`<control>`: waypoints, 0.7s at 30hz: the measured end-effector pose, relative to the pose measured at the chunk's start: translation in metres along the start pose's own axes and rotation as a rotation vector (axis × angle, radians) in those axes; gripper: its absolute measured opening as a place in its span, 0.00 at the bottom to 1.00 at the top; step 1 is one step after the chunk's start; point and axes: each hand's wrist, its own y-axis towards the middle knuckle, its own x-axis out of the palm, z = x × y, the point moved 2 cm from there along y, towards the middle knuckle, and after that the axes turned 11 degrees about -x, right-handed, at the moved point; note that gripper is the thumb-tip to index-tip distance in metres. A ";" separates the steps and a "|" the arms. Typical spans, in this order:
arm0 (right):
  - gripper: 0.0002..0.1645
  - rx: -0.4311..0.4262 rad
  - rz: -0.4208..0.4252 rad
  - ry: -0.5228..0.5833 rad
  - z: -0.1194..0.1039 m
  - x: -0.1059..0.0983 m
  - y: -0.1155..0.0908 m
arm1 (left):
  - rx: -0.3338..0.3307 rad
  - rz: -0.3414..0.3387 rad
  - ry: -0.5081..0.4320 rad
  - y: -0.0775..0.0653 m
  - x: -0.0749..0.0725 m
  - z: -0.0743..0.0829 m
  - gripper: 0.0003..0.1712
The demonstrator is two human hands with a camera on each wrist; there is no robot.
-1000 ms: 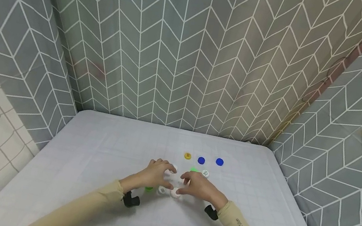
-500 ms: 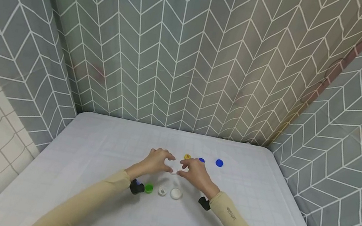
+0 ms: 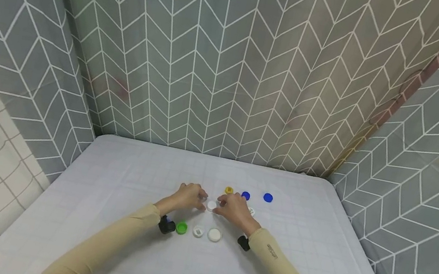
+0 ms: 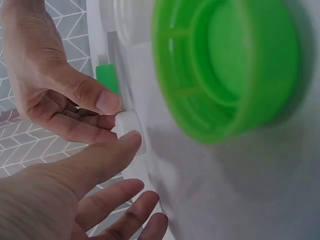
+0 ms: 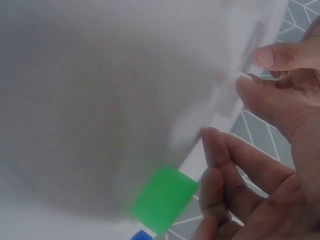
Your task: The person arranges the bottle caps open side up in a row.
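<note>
A small white cap lies on the table between my two hands. At its left my left hand has thumb and fingers spread apart. In the left wrist view the left thumb overlaps the edge of the white cap; whether it touches is hard to tell. My right hand is close on the other side, its thumb at the cap's edge and its fingers loosely bent. In the right wrist view the right thumb partly covers the white cap. Neither hand plainly grips it.
Nearer me stand a green cap, a white cap and a larger white cap. Farther back are a yellow cap and blue caps. A patterned white cap is beside the right hand. Another green cap shows in the right wrist view.
Both hands have moved away from me, from the larger white cap to the small white one. Over the last half second they have parted slightly, and the small cap shows more fully.
</note>
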 end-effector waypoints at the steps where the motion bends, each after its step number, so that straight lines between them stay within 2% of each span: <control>1: 0.22 -0.003 0.000 -0.003 0.001 0.001 0.000 | 0.005 0.003 -0.001 0.000 0.000 0.000 0.24; 8: 0.15 -0.047 0.017 -0.012 0.004 0.006 0.003 | 0.039 0.007 -0.018 0.002 0.004 0.000 0.16; 12: 0.15 -0.074 0.024 -0.014 0.002 0.008 0.004 | 0.054 0.015 -0.019 0.002 0.005 0.001 0.15; 21: 0.16 -0.051 0.015 0.011 0.001 0.008 0.002 | 0.083 0.032 -0.003 0.003 0.008 0.001 0.15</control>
